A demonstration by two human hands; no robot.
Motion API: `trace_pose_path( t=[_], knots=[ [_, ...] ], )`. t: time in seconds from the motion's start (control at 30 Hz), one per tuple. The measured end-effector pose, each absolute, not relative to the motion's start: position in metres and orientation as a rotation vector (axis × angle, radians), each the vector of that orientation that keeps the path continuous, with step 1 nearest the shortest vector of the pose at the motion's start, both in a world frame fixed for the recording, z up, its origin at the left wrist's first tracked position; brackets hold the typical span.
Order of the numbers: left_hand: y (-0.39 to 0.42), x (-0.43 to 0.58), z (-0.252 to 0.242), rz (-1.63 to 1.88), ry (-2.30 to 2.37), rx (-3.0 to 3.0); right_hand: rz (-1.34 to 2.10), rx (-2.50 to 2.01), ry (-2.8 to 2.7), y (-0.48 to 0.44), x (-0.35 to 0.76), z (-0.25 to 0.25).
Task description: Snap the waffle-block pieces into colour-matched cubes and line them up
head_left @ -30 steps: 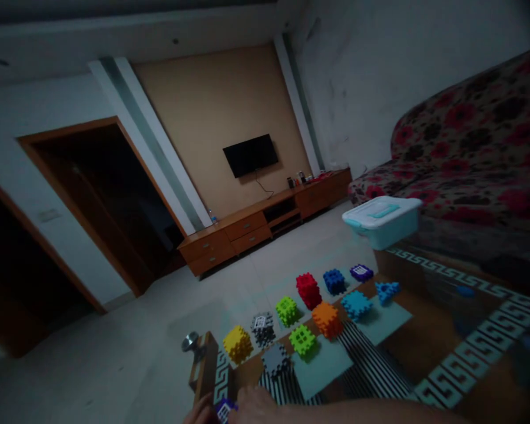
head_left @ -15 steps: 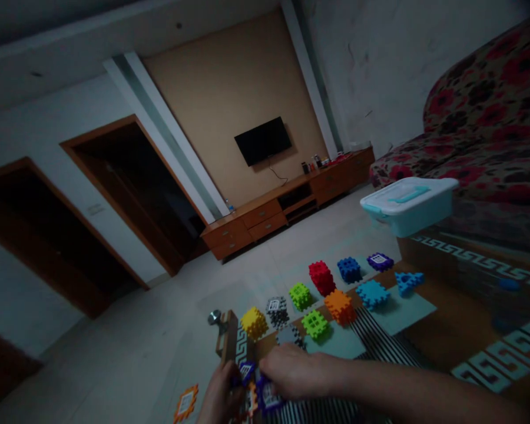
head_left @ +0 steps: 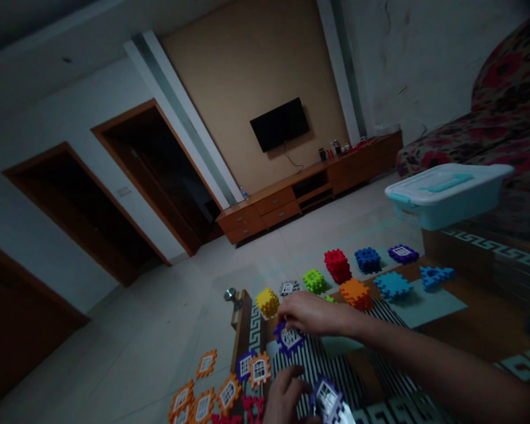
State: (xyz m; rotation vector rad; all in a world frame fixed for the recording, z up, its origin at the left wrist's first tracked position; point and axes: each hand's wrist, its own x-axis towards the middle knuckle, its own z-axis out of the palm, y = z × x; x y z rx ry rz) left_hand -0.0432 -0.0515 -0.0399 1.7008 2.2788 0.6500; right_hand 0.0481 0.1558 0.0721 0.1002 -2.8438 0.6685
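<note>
My right hand [head_left: 313, 313] reaches over the low table with its fingers closed on a purple interlocking tile [head_left: 290, 340] that has a white window insert. It hovers close to a yellow stack of tiles [head_left: 267, 302] and a grey tile stack [head_left: 290, 287], which it partly hides. Lower down, my left hand [head_left: 287, 393] has its fingers apart and curved. Beside its fingertips is another purple window tile [head_left: 328, 399]; whether they touch is unclear. Left of that hand lie an orange window tile [head_left: 259, 369], a second purple one [head_left: 245, 365] and red pieces [head_left: 252, 406].
Green [head_left: 314, 281], red [head_left: 337, 266], orange [head_left: 355, 293] and blue [head_left: 368, 259] tile stacks stand farther back, with a light-blue stack [head_left: 393, 285] and a blue triangle [head_left: 436, 277]. A lidded turquoise box [head_left: 450, 197] sits at right. Several orange window tiles [head_left: 204, 405] are at lower left.
My hands were close together over purple tiles. Now the right hand is farther forward with a purple tile, and the left is apart from it, lower down. The view has shifted, showing more tiles at lower left.
</note>
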Motion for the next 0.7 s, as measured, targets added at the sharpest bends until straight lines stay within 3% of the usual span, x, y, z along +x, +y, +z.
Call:
trace_pose_path(
  t=[0.3,0.53,0.7],
  knots=[
    [-0.071,-0.128,0.018,0.601,2.658,1.497,0.699,0.28,-3.044,0.141,0.074,0.042],
    [-0.071,-0.118,0.032,0.512,2.554,1.446,0.576,0.253,-3.112,0.132,0.086,0.024],
    [-0.066,-0.118,0.029,0.322,2.62,1.448,0.508,0.586,-3.043,0.132,0.1,0.022]
  ],
)
